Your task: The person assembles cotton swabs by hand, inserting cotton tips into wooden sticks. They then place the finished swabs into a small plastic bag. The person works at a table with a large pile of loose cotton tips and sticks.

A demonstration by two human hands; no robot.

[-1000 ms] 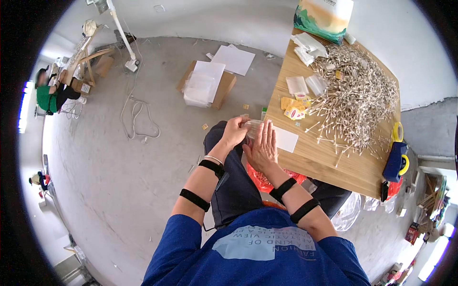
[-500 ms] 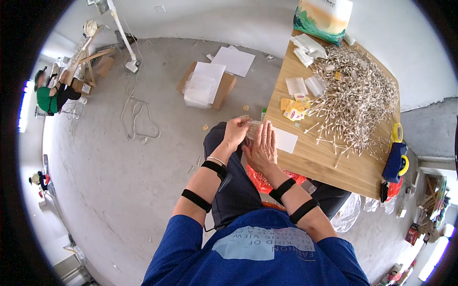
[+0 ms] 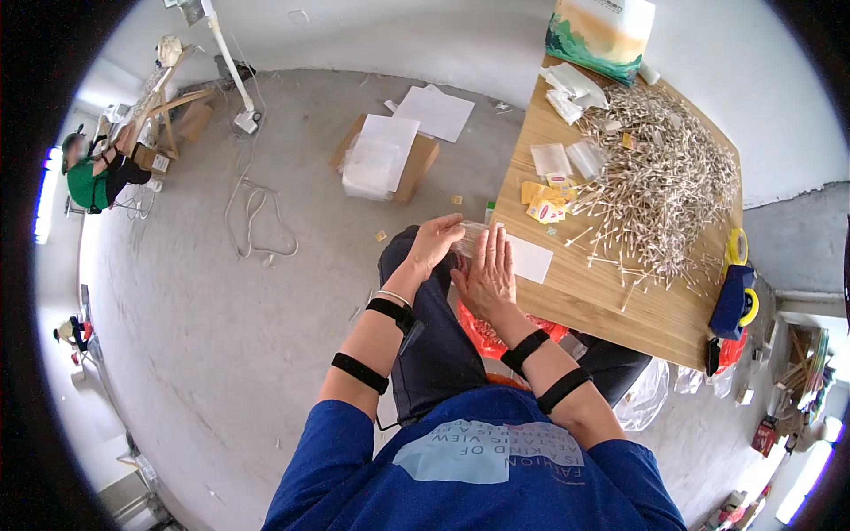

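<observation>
1. With our left hand [image 3: 434,248] we pinch the left end of a clear plastic packet [image 3: 471,239] narrowly between thumb and fingers.
2. Our right hand [image 3: 489,281] lies flat over the packet's right end, fingers straight and side by side, not curled around it; how firmly it presses, we cannot tell.
3. The packet sits between our hands, at the left edge of the wooden table [image 3: 580,303]; its contents are too small for us to make out.
4. Just right of our right fingers we have a white card [image 3: 533,261] flat on the table.
5. Farther off, we see yellow cards [image 3: 542,202] and, beyond them, two clear plastic pieces [image 3: 551,160].
6. A large heap of cotton swabs [image 3: 668,173] spreads over the table's far right part.
7. At the table's near right corner we have a blue tape dispenser [image 3: 731,303].
</observation>
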